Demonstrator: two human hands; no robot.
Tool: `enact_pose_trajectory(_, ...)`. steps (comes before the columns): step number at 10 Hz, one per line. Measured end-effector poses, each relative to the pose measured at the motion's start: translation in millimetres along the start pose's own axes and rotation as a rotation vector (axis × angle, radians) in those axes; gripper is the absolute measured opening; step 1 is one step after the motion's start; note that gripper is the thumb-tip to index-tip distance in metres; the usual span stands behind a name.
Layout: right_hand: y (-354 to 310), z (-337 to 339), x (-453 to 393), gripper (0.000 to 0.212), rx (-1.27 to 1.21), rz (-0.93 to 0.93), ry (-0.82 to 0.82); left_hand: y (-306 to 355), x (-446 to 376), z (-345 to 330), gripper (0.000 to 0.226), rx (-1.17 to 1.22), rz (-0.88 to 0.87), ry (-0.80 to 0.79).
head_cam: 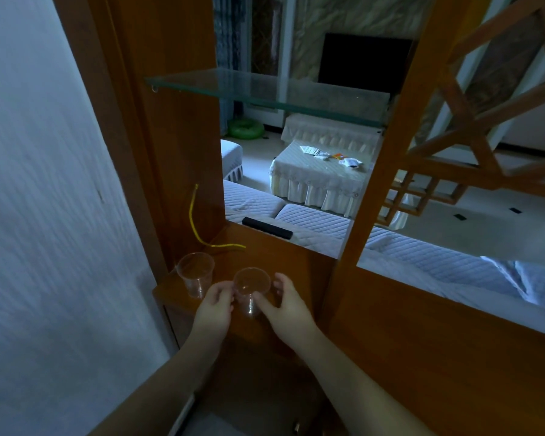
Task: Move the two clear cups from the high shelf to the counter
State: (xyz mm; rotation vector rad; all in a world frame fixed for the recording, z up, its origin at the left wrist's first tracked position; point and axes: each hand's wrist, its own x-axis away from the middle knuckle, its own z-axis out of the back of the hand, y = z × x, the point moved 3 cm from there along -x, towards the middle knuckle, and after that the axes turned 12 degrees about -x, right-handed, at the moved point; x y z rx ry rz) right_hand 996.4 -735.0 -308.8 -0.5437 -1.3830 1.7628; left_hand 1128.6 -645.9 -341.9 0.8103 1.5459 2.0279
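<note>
Two clear plastic cups stand upright on the wooden counter [283,256]. The left cup [195,273] is by the counter's left corner, with no hand on it. The right cup [251,289] sits between my two hands. My left hand [216,305] touches its left side with the fingertips, and my right hand [285,302] curls around its right side. Above, the glass shelf [265,89] holds nothing.
A yellow cord [199,225] hangs down the wooden panel onto the counter. A black remote [266,227] lies at the counter's far edge. A wooden post [381,152] rises at the right, a white wall [44,184] stands at the left.
</note>
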Motion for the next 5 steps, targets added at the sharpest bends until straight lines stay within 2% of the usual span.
enact_pose_trajectory(1, -8, 4, 8, 0.072, -0.002, -0.012, 0.022, 7, 2, 9, 0.018, -0.034, -0.017, 0.04)
enact_pose_trajectory(2, -13, 8, 14, 0.067, 0.017, 0.016, 0.038, 18, 9, 19, 0.023, -0.095, -0.114, 0.081)
enact_pose_trajectory(3, -20, 12, 21, 0.064, 0.06, 0.083, 0.064, 34, 25, 28, 0.022, -0.207, -0.228, 0.079)
enact_pose_trajectory(4, -28, 15, 29, 0.062, 0.086, 0.161, 0.064, 41, 36, 40, 0.028, -0.307, -0.272, 0.029)
enact_pose_trajectory(5, -37, 10, 40, 0.061, 0.212, 0.254, 0.057, 47, 46, 51, 0.041, -0.548, -0.336, -0.001)
